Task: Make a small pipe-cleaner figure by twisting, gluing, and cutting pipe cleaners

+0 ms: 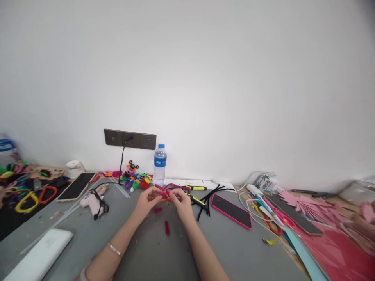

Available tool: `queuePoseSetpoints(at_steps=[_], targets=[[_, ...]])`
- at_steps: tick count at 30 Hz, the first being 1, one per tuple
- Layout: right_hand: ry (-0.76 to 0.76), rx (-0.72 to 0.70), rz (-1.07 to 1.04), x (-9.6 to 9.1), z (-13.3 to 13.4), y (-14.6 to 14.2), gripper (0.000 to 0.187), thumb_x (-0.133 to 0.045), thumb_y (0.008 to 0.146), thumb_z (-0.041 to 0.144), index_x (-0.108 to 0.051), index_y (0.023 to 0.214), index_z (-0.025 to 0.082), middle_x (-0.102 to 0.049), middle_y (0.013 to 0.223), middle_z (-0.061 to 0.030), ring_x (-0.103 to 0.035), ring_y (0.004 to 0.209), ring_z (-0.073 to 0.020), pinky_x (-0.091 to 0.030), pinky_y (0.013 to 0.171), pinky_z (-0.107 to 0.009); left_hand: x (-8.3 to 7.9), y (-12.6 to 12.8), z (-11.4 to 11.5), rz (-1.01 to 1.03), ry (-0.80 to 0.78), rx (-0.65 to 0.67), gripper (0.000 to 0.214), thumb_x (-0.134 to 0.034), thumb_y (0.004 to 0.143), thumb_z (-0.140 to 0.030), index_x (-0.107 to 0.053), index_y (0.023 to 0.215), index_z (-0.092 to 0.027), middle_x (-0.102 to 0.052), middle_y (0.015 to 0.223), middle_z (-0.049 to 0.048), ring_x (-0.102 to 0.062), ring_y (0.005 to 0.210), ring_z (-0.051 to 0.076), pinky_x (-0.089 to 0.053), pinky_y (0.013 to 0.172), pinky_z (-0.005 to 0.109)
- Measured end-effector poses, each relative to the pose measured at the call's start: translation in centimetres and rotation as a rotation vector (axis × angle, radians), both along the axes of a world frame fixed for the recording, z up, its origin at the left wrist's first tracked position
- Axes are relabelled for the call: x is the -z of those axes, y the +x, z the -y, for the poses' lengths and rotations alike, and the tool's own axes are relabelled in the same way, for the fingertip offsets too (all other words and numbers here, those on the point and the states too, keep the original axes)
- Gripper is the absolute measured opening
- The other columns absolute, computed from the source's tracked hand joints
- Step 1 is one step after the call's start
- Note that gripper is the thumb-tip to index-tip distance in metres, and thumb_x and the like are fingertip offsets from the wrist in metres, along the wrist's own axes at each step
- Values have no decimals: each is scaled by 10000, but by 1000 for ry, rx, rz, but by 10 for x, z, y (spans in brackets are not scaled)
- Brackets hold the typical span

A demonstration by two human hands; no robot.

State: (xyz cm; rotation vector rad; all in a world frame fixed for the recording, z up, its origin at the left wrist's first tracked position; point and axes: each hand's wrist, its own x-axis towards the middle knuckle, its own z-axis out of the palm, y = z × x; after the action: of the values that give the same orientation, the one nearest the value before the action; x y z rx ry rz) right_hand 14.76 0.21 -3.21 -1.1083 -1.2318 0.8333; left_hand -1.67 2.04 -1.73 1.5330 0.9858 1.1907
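Note:
My left hand (149,200) and my right hand (181,201) are raised close together over the grey table, fingertips pinched. Between them is a small magenta pipe-cleaner piece (164,193) that both hands grip. Some orange shows just under it, partly covered by my fingers. Below the hands lie two loose magenta pieces, a short one (158,210) and a longer one (167,228). Right of my right hand are yellow-and-black tool handles (199,202), their far ends hidden behind it. Several black pipe cleaners (215,192) spread out beside them.
A water bottle (159,166) stands by the wall near small colourful fuzzy figures (137,180). A pink-cased phone (231,211) lies right; another phone (76,187) and a white box-like object (39,255) lie left. White cables, scissors (27,202) and pink paper (304,205) crowd the sides.

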Motion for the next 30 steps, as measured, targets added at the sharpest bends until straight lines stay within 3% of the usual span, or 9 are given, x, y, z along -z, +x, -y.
queuePoseSetpoints(at_steps=[19,30], targets=[[30,-11,151,-7,6,-3,234,-603,766,409,-619,701,184,-591,757,-34,-553,660,-162,-422,553,-252,-3,2,3,17,-18,27,231,-690,686,-363,-616,786,-168,-664,731,19,-621,692,170,-490,637,263],[95,-12,253,-8,9,-5,164,-556,827,327,-600,749,190,-595,762,-28,-562,726,-171,-437,639,-273,3,1,0,40,-31,18,262,-709,682,-402,-632,770,-168,-682,732,27,-640,704,185,-518,667,291]])
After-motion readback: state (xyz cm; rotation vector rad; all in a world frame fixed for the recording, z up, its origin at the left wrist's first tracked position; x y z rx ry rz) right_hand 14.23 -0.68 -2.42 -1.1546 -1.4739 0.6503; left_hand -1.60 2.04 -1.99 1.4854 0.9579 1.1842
